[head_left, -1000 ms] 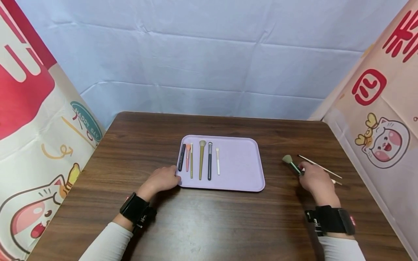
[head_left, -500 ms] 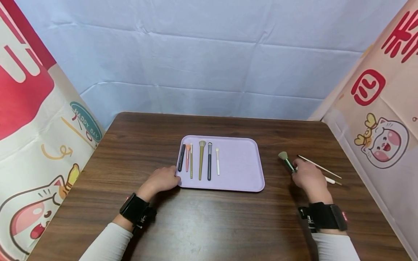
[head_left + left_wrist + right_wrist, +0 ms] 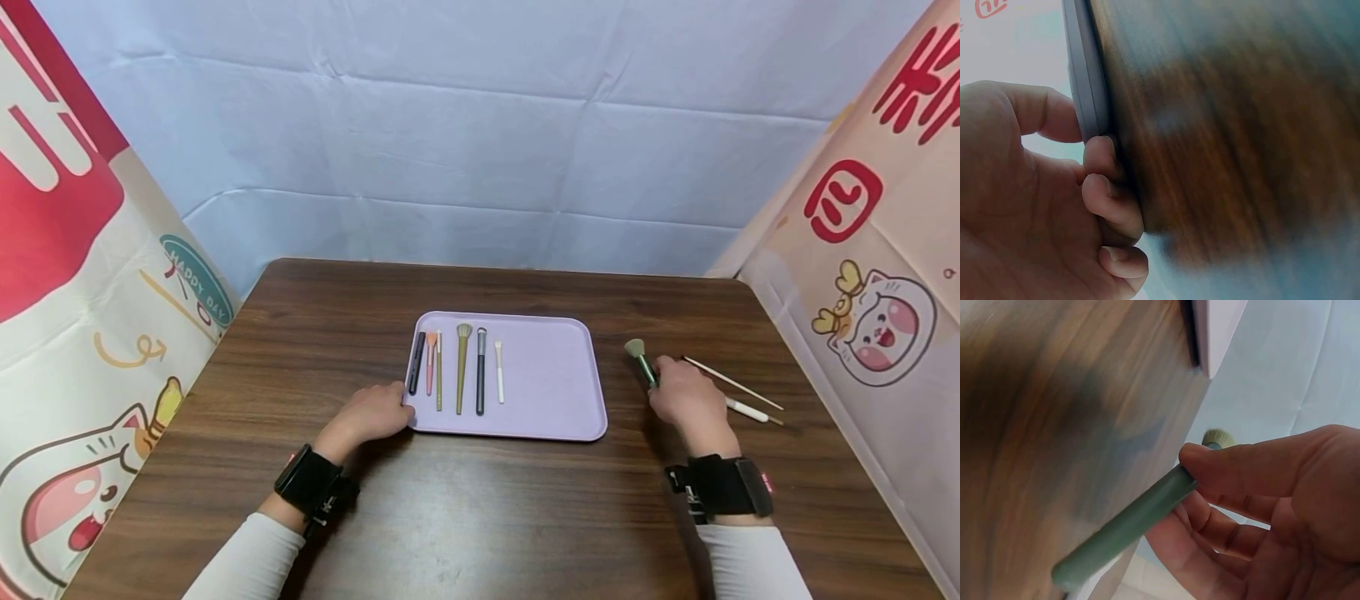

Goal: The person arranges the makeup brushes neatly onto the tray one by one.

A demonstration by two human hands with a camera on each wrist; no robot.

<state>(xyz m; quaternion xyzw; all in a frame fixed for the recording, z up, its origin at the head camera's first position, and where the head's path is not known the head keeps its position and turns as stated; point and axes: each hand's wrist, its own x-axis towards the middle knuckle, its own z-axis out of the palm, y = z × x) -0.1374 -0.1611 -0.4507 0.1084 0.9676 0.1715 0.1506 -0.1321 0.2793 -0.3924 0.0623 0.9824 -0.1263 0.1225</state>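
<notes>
My right hand (image 3: 687, 402) pinches a green makeup brush (image 3: 1129, 528) by its handle, thumb on one side and fingers on the other. The pale bristle head (image 3: 634, 347) points away to the upper left, toward the lilac tray (image 3: 555, 375). At the tray's front left corner my left hand (image 3: 372, 411) grips the rim between thumb and curled fingers, as the left wrist view shows. Several makeup brushes lie side by side on the tray's left half, among them a black one (image 3: 417, 363), an olive one (image 3: 462, 371) and a white one (image 3: 500, 372).
On the brown wooden table (image 3: 480, 517), right of my right hand, lie a thin pale brush (image 3: 735, 383) and a white-handled brush (image 3: 747, 410). Cloth hangs behind the table, and printed sheets (image 3: 862, 250) stand at both sides.
My right hand has moved left toward the tray with the green brush, uncovering more of the white-handled brush. The left hand and the tray have stayed in place.
</notes>
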